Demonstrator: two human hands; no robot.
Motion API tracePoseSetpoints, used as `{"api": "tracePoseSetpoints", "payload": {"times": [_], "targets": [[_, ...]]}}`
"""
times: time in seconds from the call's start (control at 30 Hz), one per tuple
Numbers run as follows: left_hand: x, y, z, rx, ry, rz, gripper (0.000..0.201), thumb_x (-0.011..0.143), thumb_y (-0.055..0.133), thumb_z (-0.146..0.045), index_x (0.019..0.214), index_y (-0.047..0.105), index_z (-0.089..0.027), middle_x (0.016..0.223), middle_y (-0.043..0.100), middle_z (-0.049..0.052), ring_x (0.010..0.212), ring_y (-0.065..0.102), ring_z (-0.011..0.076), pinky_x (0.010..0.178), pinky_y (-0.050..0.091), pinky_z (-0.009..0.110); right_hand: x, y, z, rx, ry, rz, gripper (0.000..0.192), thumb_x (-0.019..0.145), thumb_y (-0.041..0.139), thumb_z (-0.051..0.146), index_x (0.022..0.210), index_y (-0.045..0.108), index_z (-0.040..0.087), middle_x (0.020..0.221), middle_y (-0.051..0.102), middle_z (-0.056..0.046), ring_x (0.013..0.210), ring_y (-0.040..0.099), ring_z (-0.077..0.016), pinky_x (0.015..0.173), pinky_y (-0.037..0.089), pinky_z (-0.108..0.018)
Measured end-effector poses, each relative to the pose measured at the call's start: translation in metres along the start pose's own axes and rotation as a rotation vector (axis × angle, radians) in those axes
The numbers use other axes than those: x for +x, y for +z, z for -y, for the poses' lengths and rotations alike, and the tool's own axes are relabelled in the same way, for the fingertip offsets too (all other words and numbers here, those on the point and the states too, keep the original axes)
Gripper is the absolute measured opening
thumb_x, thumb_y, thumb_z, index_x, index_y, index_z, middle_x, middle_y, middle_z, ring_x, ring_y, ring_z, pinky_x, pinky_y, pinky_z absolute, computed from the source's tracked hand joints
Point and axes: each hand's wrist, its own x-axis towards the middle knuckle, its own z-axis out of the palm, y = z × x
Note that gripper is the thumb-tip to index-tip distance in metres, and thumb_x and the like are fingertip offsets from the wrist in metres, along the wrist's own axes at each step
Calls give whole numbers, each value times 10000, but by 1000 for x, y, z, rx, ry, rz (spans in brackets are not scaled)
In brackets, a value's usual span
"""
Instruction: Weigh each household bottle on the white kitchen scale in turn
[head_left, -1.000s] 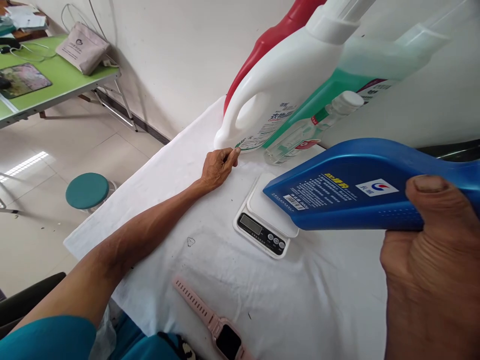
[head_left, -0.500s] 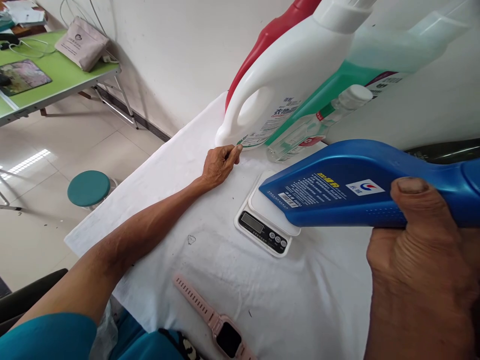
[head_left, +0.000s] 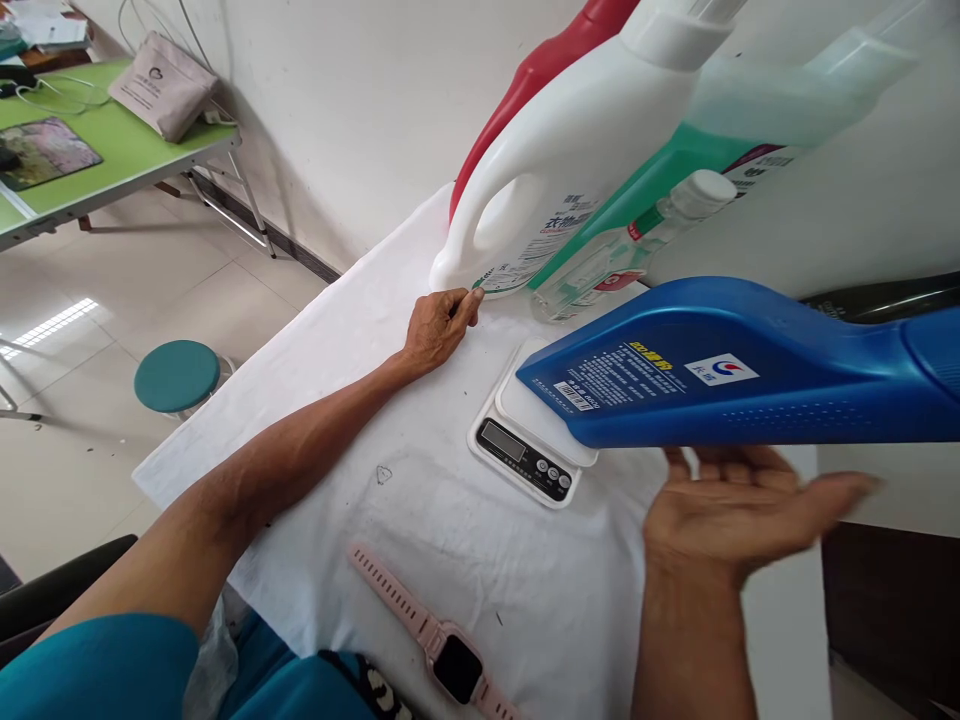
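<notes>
A blue bottle point(head_left: 675, 370) with a white logo label stands on the white digital scale point(head_left: 536, 425). Just beside the bottle, my right hand point(head_left: 727, 510) is open and holds nothing, its thumb out and part of its fingers hidden behind the blue plastic. Whether those fingertips touch it I cannot tell. My left hand point(head_left: 442, 330) rests on the white cloth with curled fingers, at the foot of a white handled jug point(head_left: 570, 160). The scale's display looks blank.
Behind the scale are a small clear bottle point(head_left: 592, 275), a bottle of green liquid point(head_left: 675, 150) and a red bottle point(head_left: 517, 90). A pink smartwatch point(head_left: 457, 665) lies near the front edge. A teal stool point(head_left: 177, 376) and a green table point(head_left: 150, 135) are at the left.
My right hand has let go of the blue bottle and moved left and slightly down, its fingers opening. The bottle stays on the scale. My left hand has not moved.
</notes>
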Motion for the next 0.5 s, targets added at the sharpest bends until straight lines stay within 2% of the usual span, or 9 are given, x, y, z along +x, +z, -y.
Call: {"api": "tracePoseSetpoints", "payload": {"times": [0.07, 0.13, 0.3, 0.5], "targets": [[0, 0, 0, -1, 6, 2, 609, 1099, 470, -559, 617, 559, -197, 536, 462, -17, 517, 388, 116, 595, 312, 311, -13, 7, -20, 168, 173, -102, 651, 851, 368, 884, 935, 596, 280, 999, 678, -135, 1145, 741, -399, 1014, 618, -605], [0, 0, 0, 0, 7, 2, 615, 1097, 464, -573, 620, 555, -198, 536, 459, -18, 518, 385, 116, 593, 309, 312, -22, 15, -32, 194, 199, -159, 549, 856, 467, 802, 904, 597, 270, 931, 665, -106, 1088, 749, -375, 1030, 614, -580], [0, 0, -1, 11, -10, 12, 614, 1094, 469, -577, 620, 555, -197, 530, 437, -25, 514, 369, 112, 593, 302, 319, -24, 20, -38, 151, 152, -184, 393, 911, 493, 651, 845, 622, 287, 834, 658, -52, 901, 749, -325, 953, 630, -586], [0, 1, -2, -18, 4, 12, 673, 1069, 450, -685, 614, 550, -199, 539, 448, -17, 528, 382, 115, 591, 309, 316, -24, 18, -42, 165, 131, -175, 435, 947, 493, 660, 830, 639, 267, 803, 666, -51, 814, 723, -291, 896, 632, -557]]}}
